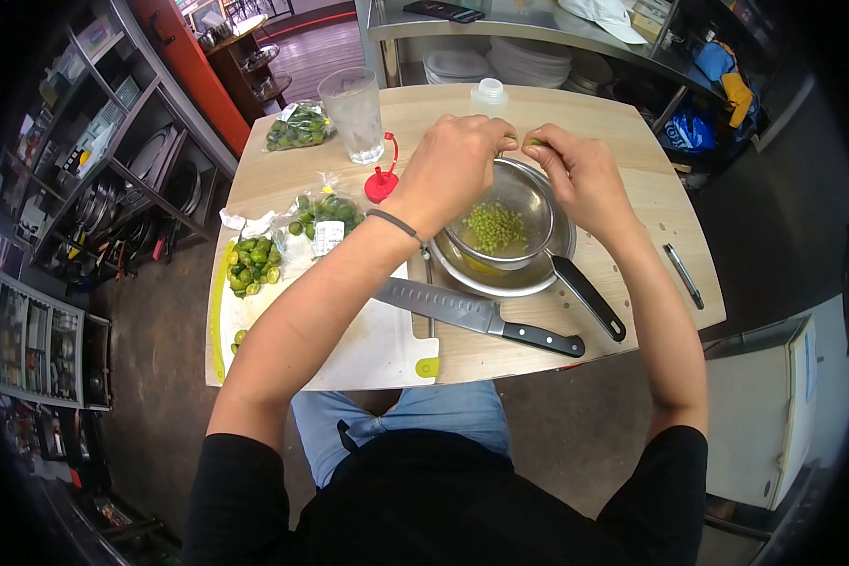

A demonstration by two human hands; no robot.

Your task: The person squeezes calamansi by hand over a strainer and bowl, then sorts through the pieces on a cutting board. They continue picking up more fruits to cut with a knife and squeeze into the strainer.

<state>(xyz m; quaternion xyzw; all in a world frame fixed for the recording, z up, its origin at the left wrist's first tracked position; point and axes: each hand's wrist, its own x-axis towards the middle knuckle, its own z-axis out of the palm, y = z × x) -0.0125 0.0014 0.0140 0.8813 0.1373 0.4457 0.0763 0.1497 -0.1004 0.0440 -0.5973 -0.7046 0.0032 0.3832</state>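
Note:
Both my hands are raised over a metal strainer (538,209) with a black handle, which rests on a steel bowl (566,247). Small green seeds or pulp (493,226) lie in its mesh, and yellowish liquid shows beneath. My left hand (457,165) is closed in a pinch; what its fingertips hold is mostly hidden. Between the thumb and fingers of my right hand (580,174) a bit of a small green lime piece (536,142) shows. Cut small limes (252,264) are heaped on the white cutting board (377,354), left of my left forearm.
A large knife (472,311) lies across the board's right edge. Bagged limes (297,127), a plastic cup (354,113), a red squeeze-bottle cap (380,185) and a white bottle (490,94) stand farther back. At the right lies a pen (684,275).

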